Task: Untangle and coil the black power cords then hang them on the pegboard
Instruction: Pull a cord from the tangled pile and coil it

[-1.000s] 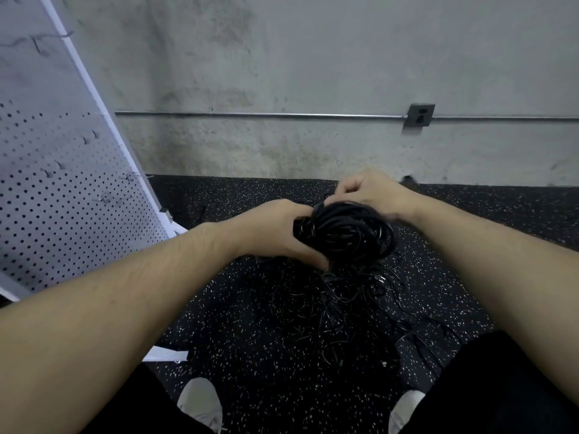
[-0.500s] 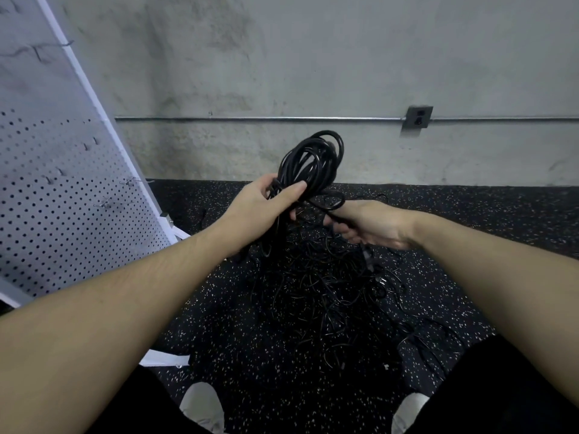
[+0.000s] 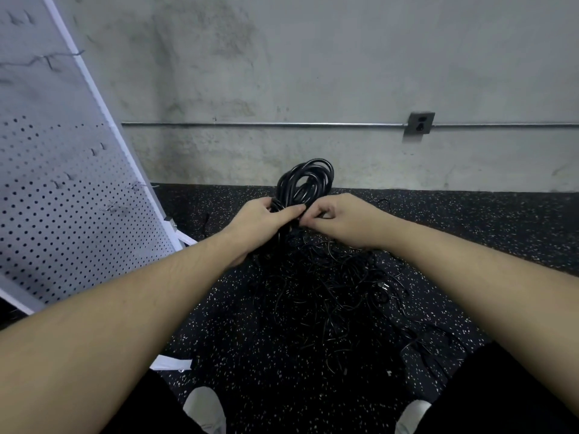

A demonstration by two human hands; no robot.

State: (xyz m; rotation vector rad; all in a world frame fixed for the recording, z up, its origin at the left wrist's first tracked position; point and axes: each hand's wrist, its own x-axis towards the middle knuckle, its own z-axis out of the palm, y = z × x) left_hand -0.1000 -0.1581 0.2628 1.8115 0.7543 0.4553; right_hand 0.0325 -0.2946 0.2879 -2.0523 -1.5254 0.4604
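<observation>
A coiled black power cord (image 3: 305, 183) stands up as a bundle of loops above my hands. My left hand (image 3: 261, 225) grips the bundle at its lower part, thumb across the strands. My right hand (image 3: 343, 219) has its fingers curled in against the same bundle from the right and pinches a strand there. Below them a tangle of black cords (image 3: 338, 289) lies spread on the speckled black floor. The white pegboard (image 3: 62, 189) leans at the left, with several small metal hooks (image 3: 138, 184) on it.
A grey concrete wall carries a horizontal metal conduit (image 3: 266, 124) and an outlet box (image 3: 418, 123). My white shoes (image 3: 205, 408) show at the bottom edge. A white foot of the pegboard frame (image 3: 170, 363) lies on the floor at my left.
The coil has dropped lower from where my left hand held it up. My right hand has come up and left from the loose strand to the coil, meeting my left hand.
</observation>
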